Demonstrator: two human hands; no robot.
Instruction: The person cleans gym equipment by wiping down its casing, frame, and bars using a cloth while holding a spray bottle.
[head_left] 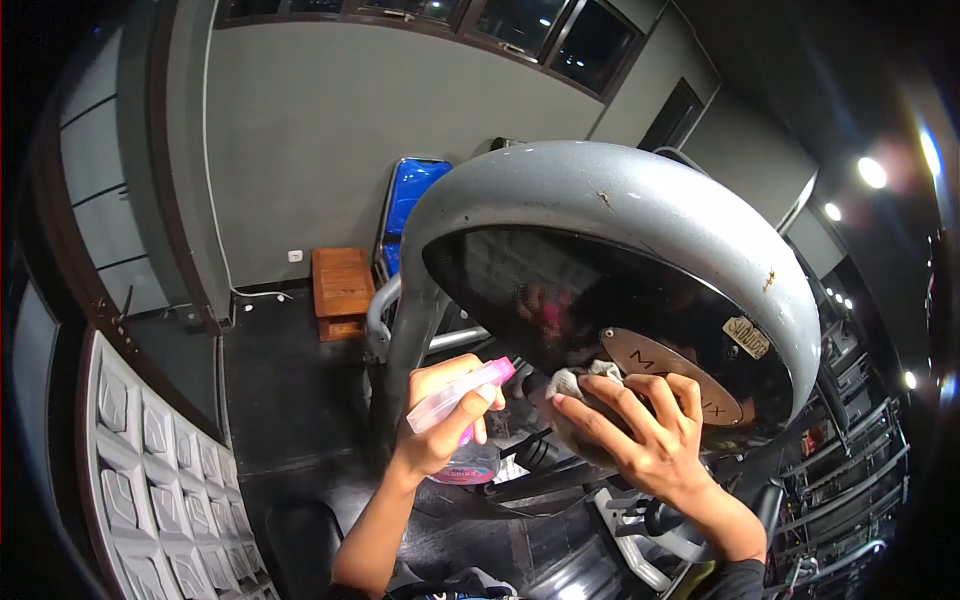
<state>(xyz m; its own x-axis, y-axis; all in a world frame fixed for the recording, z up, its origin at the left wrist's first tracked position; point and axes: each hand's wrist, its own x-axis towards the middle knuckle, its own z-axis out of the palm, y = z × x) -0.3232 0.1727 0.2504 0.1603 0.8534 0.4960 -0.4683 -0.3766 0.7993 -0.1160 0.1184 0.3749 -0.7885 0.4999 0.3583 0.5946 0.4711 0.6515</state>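
Observation:
My left hand [448, 415] is wrapped round a spray bottle [468, 472] with a pink and clear spray head, which points up and to the right. Under my right hand [645, 430], a pale crumpled cloth [572, 385] is pressed against the glossy black panel [520, 290] of a gym machine. The fingers are bent over the cloth and partly hide it. An oval metal plate [680, 375] with lettering lies just beyond these fingers, partly covered by them. A thick silver frame [620, 180] with chipped paint curves round the panel.
A wooden box-like stool [342, 290] and a blue chair [415, 190] stand by the grey wall at the back. White patterned panels [165, 480] line the left side. Racks with bars [850, 480] are at the right, and a black padded part [303, 535] is low at the left.

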